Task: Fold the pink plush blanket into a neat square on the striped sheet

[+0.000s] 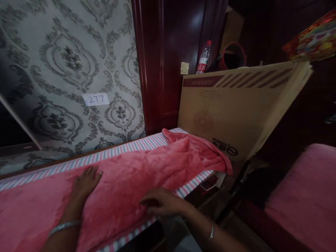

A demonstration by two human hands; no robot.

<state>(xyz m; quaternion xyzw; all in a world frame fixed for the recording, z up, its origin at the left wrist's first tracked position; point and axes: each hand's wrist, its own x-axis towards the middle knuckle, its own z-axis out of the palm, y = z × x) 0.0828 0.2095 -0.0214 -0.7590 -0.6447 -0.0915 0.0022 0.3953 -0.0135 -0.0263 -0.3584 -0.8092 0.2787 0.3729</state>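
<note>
A pink-red plush blanket lies lengthwise over a striped sheet, smooth at the left and rumpled toward its far right end. My left hand rests flat on the blanket with the fingers stretched out. Near the front edge, my right hand has its fingers curled and the thumb below, closed on the blanket's fluffy surface. Its fingertips are partly in shadow. Each wrist wears a bangle.
A large cardboard box stands at the blanket's far end, with a red-capped plastic bottle behind its top edge. Patterned wallpaper carrying a "277" paper label borders the back. At the right is a pink covered seat.
</note>
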